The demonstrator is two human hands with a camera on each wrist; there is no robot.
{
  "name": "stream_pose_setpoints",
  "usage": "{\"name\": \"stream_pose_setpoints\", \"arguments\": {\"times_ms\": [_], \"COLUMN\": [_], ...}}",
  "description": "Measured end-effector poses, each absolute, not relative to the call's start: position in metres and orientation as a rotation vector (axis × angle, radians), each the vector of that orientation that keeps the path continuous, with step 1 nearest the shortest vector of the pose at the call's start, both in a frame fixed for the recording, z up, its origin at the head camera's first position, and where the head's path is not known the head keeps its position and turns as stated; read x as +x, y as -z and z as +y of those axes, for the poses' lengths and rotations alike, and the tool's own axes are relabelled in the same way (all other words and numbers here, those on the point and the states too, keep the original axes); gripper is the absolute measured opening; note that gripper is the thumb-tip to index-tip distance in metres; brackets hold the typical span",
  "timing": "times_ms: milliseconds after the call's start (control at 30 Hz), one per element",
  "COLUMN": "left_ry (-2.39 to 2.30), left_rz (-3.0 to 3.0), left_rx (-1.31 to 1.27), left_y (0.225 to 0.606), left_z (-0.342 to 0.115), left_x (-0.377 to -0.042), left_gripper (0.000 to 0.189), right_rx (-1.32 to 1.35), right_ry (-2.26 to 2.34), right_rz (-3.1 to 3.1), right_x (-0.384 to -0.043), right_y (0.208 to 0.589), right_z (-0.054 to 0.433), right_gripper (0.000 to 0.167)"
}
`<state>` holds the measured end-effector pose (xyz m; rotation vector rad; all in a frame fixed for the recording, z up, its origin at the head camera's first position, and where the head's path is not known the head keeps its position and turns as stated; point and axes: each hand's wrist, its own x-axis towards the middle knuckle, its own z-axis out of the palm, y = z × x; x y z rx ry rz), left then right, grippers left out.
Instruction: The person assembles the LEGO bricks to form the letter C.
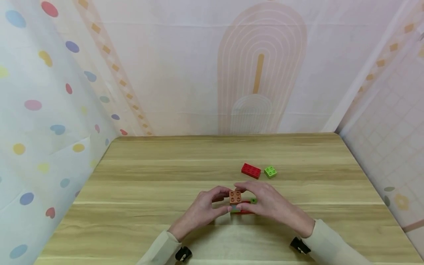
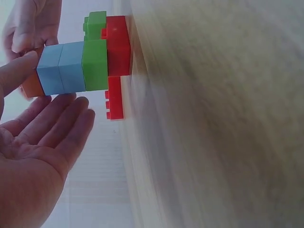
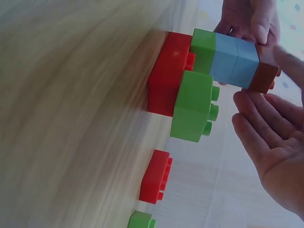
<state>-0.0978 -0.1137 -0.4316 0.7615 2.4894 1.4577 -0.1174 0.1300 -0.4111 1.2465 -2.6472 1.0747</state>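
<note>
A small tower of toy building bricks stands on the table, topped by a brown brick [image 1: 235, 197]. Under it come two light blue bricks [image 2: 61, 69], then a green brick [image 2: 95, 65] set on one end of a red brick [image 3: 167, 73]. Another green brick [image 3: 192, 107] sits on the red brick's other end. My left hand [image 1: 200, 208] pinches the brown brick from the left, its thumb on the near side. From the right, my right hand [image 1: 269, 200] pinches the same brick between thumb and fingers.
Beyond the hands lie a loose red brick [image 1: 251, 171] and a small lime green brick [image 1: 270, 172], side by side on the wooden table [image 1: 149, 176]. Patterned cloth walls [image 1: 185, 73] rise behind the table and at both sides.
</note>
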Motion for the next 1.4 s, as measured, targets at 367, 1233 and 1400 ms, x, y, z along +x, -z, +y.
{"name": "stream_pose_setpoints", "arguments": {"times_ms": [367,1233,1400], "left_ry": [-1.466,-1.464,-1.455], "left_rz": [2.561,2.554,2.558], "left_rx": [0.733,0.736,0.728], "left_y": [0.426,0.420,0.420], "left_z": [-0.114,-0.110,-0.110], "left_x": [-0.094,-0.090,-0.090], "left_gripper": [0.048,0.036,0.036], "right_rx": [1.022,1.062,1.055], "right_ry": [-1.040,-0.899,-0.883], "right_rz": [-2.763,-2.676,-2.703], "right_x": [-0.117,-0.147,-0.155], "right_y": [0.408,0.413,0.413], "right_z": [0.146,0.168,0.168], "right_gripper": [0.056,0.049,0.052]}}
